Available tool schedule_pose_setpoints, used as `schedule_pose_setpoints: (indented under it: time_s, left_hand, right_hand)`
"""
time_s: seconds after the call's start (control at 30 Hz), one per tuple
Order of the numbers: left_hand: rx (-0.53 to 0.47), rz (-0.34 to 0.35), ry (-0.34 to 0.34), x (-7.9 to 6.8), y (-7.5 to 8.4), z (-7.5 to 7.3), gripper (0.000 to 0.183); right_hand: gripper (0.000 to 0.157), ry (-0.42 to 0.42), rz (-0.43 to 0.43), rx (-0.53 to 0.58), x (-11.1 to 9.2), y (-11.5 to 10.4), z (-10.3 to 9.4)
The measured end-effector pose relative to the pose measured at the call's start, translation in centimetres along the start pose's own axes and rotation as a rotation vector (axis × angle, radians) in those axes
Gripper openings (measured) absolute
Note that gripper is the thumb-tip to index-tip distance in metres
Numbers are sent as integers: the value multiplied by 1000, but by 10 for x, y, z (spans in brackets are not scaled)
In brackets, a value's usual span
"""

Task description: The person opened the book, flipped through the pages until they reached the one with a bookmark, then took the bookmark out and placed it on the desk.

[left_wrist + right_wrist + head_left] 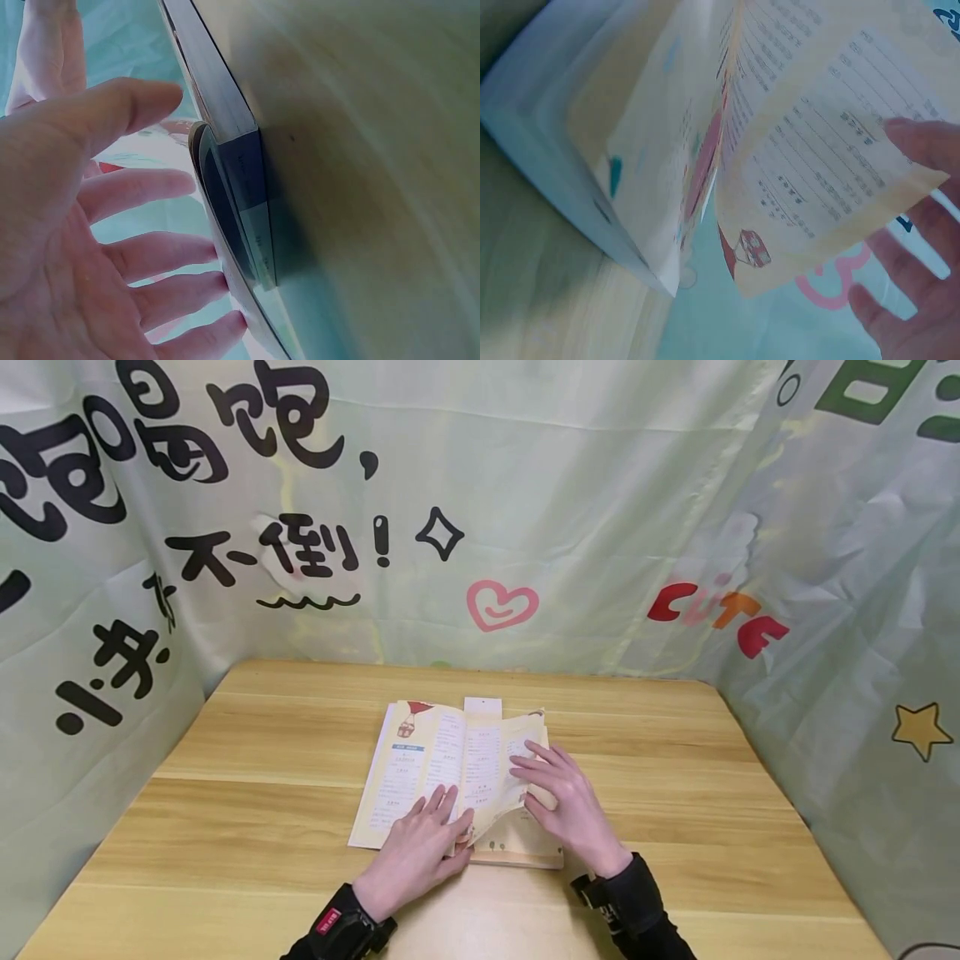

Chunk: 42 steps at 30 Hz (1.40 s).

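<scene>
An open book (405,777) with cream pages of printed text lies on the table. My left hand (416,852) rests with spread fingers at the bottom of the left page, beside the fold. In the left wrist view, its fingertips touch the page above the thick, dark spine (247,172). On the other side, my right hand (566,797) holds a lifted page (487,777) by its outer edge. The right wrist view shows this page between the thumb (922,142) and the fingers, tilted up from the pages beneath.
The book lies on a wooden table (262,760). A white card-like strip (482,707) sticks out past the book's top edge near the fold. Printed cloth (585,510) hangs behind the table and along both sides.
</scene>
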State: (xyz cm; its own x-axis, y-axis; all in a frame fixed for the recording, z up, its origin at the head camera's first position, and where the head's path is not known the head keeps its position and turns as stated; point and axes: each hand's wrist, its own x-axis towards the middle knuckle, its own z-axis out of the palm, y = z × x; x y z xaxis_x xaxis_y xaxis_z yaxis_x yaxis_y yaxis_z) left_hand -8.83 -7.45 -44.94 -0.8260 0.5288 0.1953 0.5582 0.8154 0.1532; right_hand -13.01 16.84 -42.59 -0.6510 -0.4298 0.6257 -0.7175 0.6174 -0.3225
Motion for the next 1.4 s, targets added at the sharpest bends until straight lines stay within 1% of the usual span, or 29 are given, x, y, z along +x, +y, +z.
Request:
schedule_pose_setpoints:
  time_s: [0.1, 0.2, 0.33, 0.47, 0.53, 0.63, 0.77, 0.9, 1.03, 1.23, 1.33, 1.4]
  left_hand:
    - [5, 1, 16, 1, 0, 1, 46]
    - [0, 1, 23, 1, 1, 1, 47]
    - [3, -2, 21, 1, 2, 0, 50]
    - [21, -5, 28, 1, 2, 0, 53]
    - [23, -7, 46, 1, 3, 0, 54]
    - [22, -5, 109, 2, 3, 0, 56]
    - [21, 4, 204, 4, 3, -1, 59]
    - [7, 16, 252, 4, 2, -2, 66]
    - [-12, 24, 293, 4, 2, -3, 79]
    - [-6, 35, 391, 4, 1, -5, 94]
    - [-14, 46, 442, 6, 0, -6, 97]
    - [-26, 58, 480, 7, 0, -7, 95]
  right_hand:
    - [46, 46, 28, 20, 0, -2, 4]
    - [55, 73, 64, 40, 0, -5, 8]
    - [67, 82, 98, 57, 1, -7, 12]
    - [73, 84, 123, 76, 1, -10, 14]
    - [73, 86, 128, 87, 1, -11, 16]
    - [73, 83, 125, 106, 1, -14, 19]
    - [71, 35, 132, 151, 1, -17, 25]
    - [72, -38, 143, 200, 1, -20, 31]
    - [74, -124, 153, 223, 0, -21, 35]
    - [75, -260, 187, 267, -1, -24, 38]
    - [78, -318, 193, 276, 0, -26, 39]
    - [78, -354, 197, 280, 0, -27, 39]
